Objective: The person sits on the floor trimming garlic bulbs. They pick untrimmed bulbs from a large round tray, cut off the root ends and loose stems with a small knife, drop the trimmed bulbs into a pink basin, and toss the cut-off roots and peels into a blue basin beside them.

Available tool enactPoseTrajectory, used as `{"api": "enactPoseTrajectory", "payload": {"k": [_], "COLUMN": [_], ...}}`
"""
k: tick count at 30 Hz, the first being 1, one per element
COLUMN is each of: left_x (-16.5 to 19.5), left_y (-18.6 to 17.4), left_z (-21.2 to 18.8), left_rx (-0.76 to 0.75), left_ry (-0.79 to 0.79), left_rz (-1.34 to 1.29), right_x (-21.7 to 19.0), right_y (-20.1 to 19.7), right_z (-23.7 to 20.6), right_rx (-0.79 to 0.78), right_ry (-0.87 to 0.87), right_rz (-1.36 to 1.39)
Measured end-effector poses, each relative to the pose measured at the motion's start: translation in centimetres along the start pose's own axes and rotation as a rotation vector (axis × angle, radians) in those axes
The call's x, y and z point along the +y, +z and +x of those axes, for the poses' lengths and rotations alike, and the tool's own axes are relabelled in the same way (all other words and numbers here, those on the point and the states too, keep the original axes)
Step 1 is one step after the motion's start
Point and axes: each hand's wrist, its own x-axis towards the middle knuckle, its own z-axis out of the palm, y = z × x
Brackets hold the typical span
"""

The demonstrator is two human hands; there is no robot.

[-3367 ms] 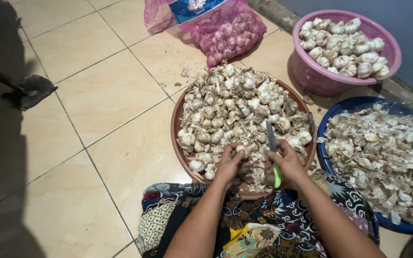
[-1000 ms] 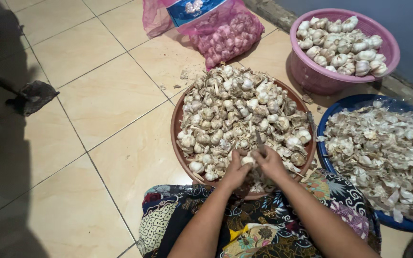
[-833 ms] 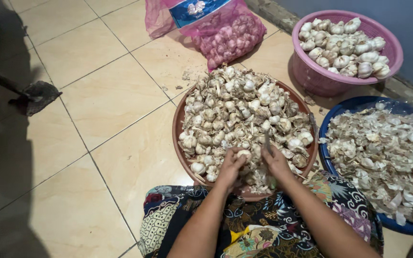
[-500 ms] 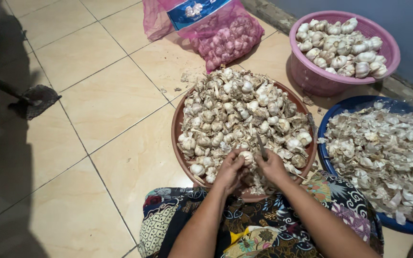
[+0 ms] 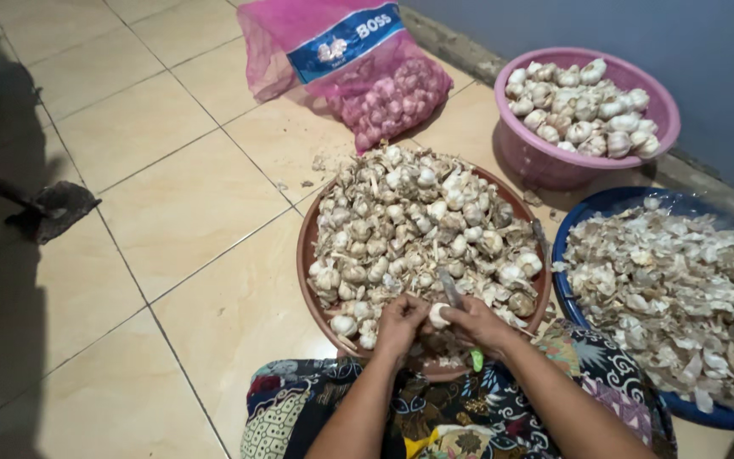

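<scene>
My left hand [image 5: 401, 321] pinches a garlic bulb [image 5: 439, 315] over the near edge of a round brown tray [image 5: 306, 251]. Unpeeled garlic bulbs [image 5: 409, 229] lie heaped on that tray. My right hand [image 5: 479, 323] grips a small knife [image 5: 452, 289] with a green handle end, its blade pointing up beside the bulb. Both hands meet just above my lap, which is covered by a patterned cloth [image 5: 460, 416].
A pink basin [image 5: 545, 157] of cleaner garlic bulbs stands at the back right. A blue basin [image 5: 564, 289] of papery garlic skins sits on the right. A pink mesh sack [image 5: 367, 76] of garlic lies behind the tray. A dark object [image 5: 48, 208] rests on the tiled floor at left.
Earlier my hands reached apart into the pile, the knife upright in my right hand. They have since come together on one bulb at the tray's near edge and stayed there.
</scene>
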Motion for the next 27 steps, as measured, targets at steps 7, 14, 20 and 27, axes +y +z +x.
{"api": "enactPoseTrajectory", "payload": {"k": [7,14,20,27], "left_x": [-1.7,-1.3,0.2,0.8], "left_y": [-1.5,-2.1,-2.1,-2.1], "left_z": [2.3,2.5,2.0,1.3], "left_rx": [0.205,0.427,0.561,0.571], "left_ry": [0.184,0.305,0.309,0.228], "left_rz": [0.241,0.491,0.367,0.331], "right_x": [-9.0,-20.4,-7.7,0.3], "right_y": [-5.7,-9.6,0.9,6.3], "right_z": [1.0,1.7,1.2,0.9], "right_rx": [0.598,0.674,0.331,0.226], "right_ry": [0.019,-0.424,0.108,-0.045], "right_rz": [-0.043,-0.018,-0.985,-1.473]}}
